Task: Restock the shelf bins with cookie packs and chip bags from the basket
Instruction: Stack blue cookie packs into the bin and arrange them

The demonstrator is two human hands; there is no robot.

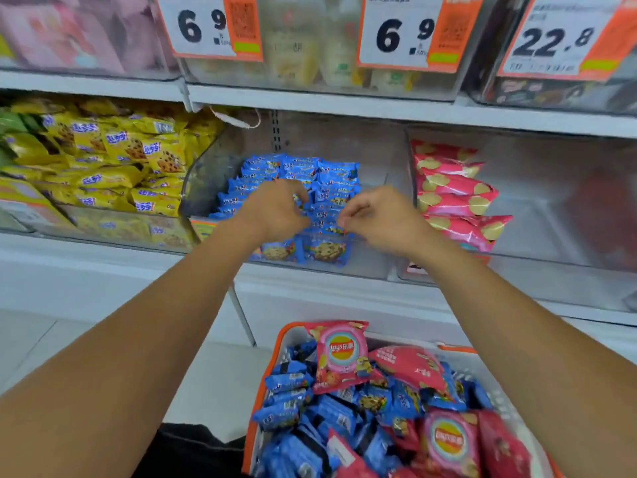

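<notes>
Both hands are over the middle bin [375, 267], the clear one holding blue cookie packs [303, 181]. Left hand [275, 212] has its fingers curled down among the packs; whether they pinch one or only tidy the pile cannot be told, since the fingertips are hidden against the wrappers. Right hand [379, 219] is also curled, thumb and forefinger close together just above the front row; nothing is clearly seen between them, so its grip cannot be told either. Step in hand, by my reading: placing or arranging cookie packs in the middle bin. The bin is partly filled, with bare room at the back and right. The basket [286, 343] below is far from empty: many blue packs plus pink chip bags [339, 357] on top. The right bin [551, 236] holds a few pink chip bags [455, 198] at its left side and has much open space. The left bin holds yellow packs [113, 157]. Next move likely calls for lowering both hands to the basket, sorting blue from pink, and carrying each kind to its matching bin.
</notes>
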